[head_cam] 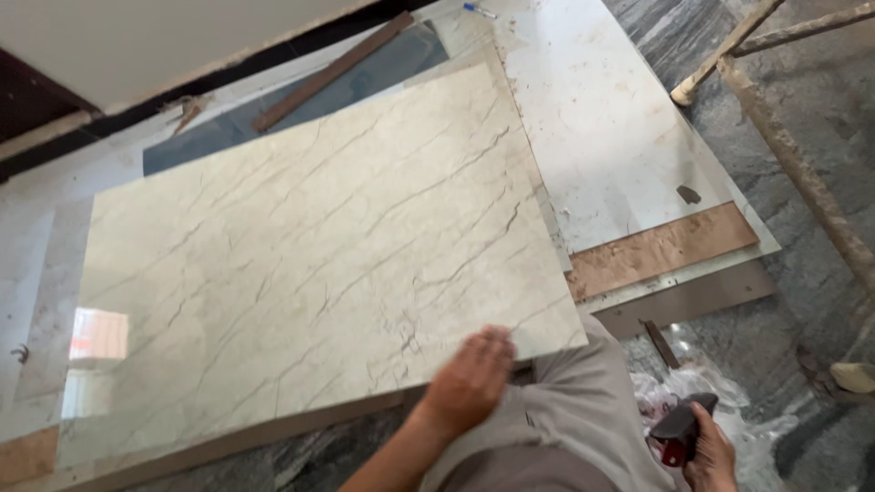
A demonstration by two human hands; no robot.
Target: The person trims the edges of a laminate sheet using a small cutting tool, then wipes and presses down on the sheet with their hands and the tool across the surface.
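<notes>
— What couldn't you make out?
— The right hand (709, 453) was cut by the bottom edge, its fingers hidden behind the dark red-and-black tool (682, 430).
— And the left hand (469, 376)?
— Blurred; its forearm ran off the bottom. The big marble tile (310, 246) covered most of the slabs beneath.

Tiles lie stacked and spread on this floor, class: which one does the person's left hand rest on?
The left hand rests on the large glossy cream tile with dark veins, topmost in the pile; the others are white, grey or brown.
</notes>
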